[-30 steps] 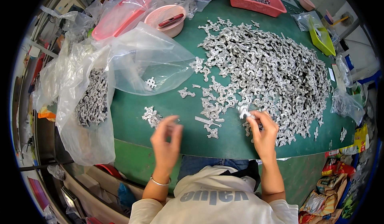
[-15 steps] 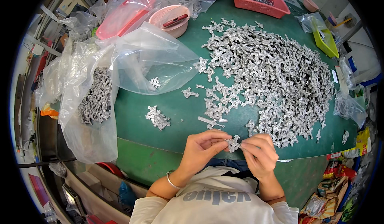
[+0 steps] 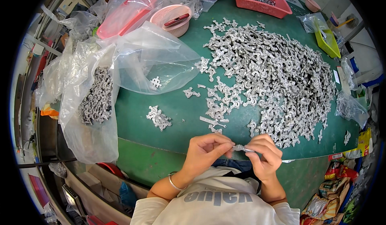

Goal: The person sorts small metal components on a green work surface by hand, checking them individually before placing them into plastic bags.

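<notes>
Pinching one small grey metal part [image 3: 241,148] between us: left hand [image 3: 206,149] and right hand [image 3: 263,153], fingertips clamped on its ends. Just beyond, loose strips [image 3: 212,121]; farther, grey parts heap [image 3: 273,76]; far left, clear bag [image 3: 96,100].

Clear plastic bag [image 3: 90,104] of grey metal parts at table's left edge; colourful snack packets [image 3: 329,193] lower right.

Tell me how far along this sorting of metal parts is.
Done, it seems: a clear plastic bag at the table's left edge holds a batch of grey metal pieces, and a small cluster lies apart on the green table. In hand: left hand and right hand pinch one small metal piece together. Left: the big loose heap, clearly most of the work.
</notes>
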Available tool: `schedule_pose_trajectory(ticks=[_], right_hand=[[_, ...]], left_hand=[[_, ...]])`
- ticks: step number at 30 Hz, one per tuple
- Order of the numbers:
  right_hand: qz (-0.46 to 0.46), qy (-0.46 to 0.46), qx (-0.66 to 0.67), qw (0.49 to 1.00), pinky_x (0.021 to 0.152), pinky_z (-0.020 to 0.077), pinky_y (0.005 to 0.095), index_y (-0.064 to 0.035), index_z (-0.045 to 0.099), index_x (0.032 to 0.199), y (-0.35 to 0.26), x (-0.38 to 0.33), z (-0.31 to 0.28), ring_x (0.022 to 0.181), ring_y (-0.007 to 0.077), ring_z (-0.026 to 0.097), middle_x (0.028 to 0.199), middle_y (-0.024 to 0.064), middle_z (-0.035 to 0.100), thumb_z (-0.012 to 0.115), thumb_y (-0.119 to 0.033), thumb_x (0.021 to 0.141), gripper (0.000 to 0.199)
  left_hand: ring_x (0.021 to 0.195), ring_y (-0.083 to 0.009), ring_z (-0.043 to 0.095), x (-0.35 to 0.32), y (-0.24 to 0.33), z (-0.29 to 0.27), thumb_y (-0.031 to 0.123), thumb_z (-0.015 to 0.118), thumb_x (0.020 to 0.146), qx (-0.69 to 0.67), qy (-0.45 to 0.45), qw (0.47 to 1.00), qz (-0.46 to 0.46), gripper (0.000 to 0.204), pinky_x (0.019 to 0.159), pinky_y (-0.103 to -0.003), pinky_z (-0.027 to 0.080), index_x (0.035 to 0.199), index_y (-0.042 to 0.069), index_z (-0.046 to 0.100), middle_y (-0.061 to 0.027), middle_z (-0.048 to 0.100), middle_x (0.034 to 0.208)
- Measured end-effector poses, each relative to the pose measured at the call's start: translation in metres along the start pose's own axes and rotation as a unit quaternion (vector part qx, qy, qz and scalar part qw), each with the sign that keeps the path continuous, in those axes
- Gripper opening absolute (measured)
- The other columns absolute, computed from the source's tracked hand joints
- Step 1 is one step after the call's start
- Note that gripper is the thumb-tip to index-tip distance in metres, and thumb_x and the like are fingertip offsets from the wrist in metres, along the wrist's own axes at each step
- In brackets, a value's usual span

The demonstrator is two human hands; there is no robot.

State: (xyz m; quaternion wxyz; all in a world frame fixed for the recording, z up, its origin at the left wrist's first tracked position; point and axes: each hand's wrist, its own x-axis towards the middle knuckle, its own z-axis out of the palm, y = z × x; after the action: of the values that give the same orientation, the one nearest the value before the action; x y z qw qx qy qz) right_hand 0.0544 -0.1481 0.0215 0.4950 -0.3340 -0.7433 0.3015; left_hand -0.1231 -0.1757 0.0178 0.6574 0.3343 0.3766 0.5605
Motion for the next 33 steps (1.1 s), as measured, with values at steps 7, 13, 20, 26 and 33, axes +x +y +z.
schedule_pose_trajectory(ticks=[7,13,20,26,33], right_hand=[[0.243,0.005,0.214,0.946,0.059,0.0443,0.0273,0.0053,0.060,0.080,-0.004,-0.013,0.001,0.063,0.0151,0.056,0.070,0.0095,0.061,0.060,0.004,0.081,0.002],[0.278,0.003,0.309,0.909,0.061,0.0447,0.0235,0.0053,0.056,0.081,-0.006,-0.012,0.001,0.065,0.0132,0.057,0.076,0.0107,0.059,0.053,-0.001,0.089,0.010],[0.266,-0.001,0.305,0.914,0.061,0.0440,0.0235,0.0051,0.056,0.083,-0.007,-0.013,0.001,0.067,0.0130,0.056,0.076,0.0111,0.059,0.051,-0.005,0.091,0.014],[0.256,0.007,0.293,0.921,0.062,0.0438,0.0243,0.0055,0.055,0.083,-0.010,-0.015,-0.002,0.068,0.0140,0.056,0.076,0.0118,0.058,0.051,-0.004,0.090,0.012],[0.227,0.078,0.327,0.914,0.064,0.0475,0.0292,0.0068,0.055,0.087,-0.026,-0.021,-0.013,0.068,0.0190,0.059,0.080,0.0156,0.058,0.054,-0.002,0.087,0.009]], left_hand=[[0.060,-0.0127,0.054,0.001,0.000,-0.001,0.007,0.056,0.088,0.016,0.007,0.997,-0.080,0.015,0.054,-0.023,0.044,0.079,-0.004,0.059,-0.0103,0.060,0.075],[0.058,-0.0125,0.053,0.002,-0.003,-0.003,0.011,0.057,0.088,-0.043,-0.007,0.992,-0.117,0.016,0.053,-0.024,0.042,0.083,-0.003,0.060,-0.0090,0.060,0.073],[0.058,-0.0124,0.052,0.003,-0.003,-0.004,0.011,0.057,0.089,-0.065,-0.016,0.990,-0.125,0.016,0.053,-0.024,0.041,0.083,-0.004,0.060,-0.0091,0.059,0.073],[0.058,-0.0113,0.051,0.004,0.000,0.002,0.010,0.056,0.089,-0.064,-0.026,0.992,-0.108,0.016,0.053,-0.023,0.040,0.080,-0.003,0.058,-0.0090,0.058,0.073],[0.057,-0.0088,0.051,0.028,0.014,0.026,0.012,0.057,0.089,-0.024,-0.098,0.987,-0.122,0.018,0.053,-0.021,0.039,0.079,-0.002,0.059,-0.0056,0.058,0.072]])
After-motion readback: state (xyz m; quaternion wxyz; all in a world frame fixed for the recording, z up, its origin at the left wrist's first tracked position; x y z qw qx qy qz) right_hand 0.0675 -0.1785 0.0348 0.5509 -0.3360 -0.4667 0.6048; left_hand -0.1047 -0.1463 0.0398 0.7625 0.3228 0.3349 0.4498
